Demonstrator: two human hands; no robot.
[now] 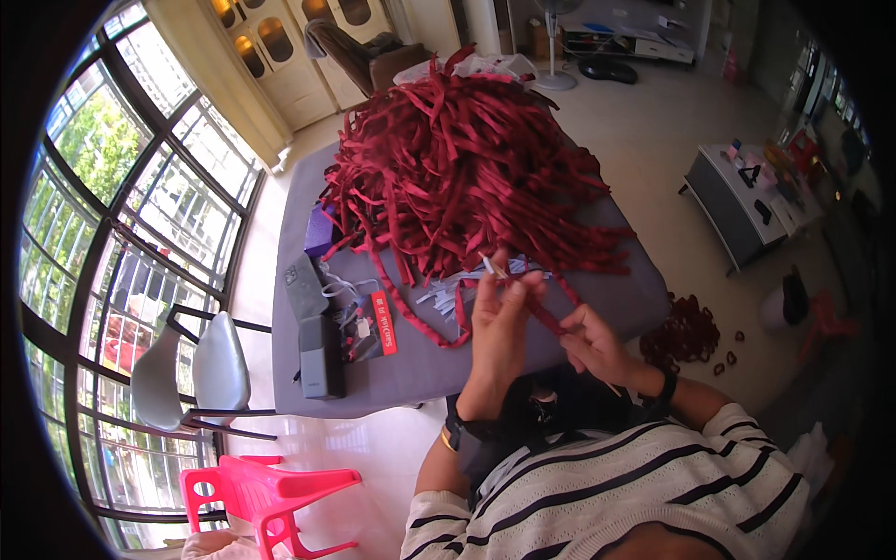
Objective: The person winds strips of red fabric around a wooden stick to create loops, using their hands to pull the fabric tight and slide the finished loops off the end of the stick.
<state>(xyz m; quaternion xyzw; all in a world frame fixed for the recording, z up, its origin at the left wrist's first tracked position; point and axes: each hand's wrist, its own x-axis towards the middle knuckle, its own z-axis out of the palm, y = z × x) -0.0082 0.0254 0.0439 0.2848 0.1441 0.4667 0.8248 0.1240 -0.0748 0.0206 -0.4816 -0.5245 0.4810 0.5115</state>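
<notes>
My left hand (502,322) is raised over the table's near edge, its fingers closed on a red fabric strip and a small white piece (490,266). To its right, my right hand (595,344) pinches the same red fabric strip (544,316), which runs between both hands. A large heap of red fabric strips (455,168) covers the far part of the table. Several thin white strips (448,294) lie between the heap and my left hand. One long red strip (413,315) curves across the cloth towards my left hand.
On the grey-covered table (392,385) stand a dark grey box (322,357), a purple box (320,229) and a red-edged SanDisk package (383,323). Grey chairs (220,371) and a pink plastic stool (280,490) are at the left. Red loops (682,332) lie on the floor at the right.
</notes>
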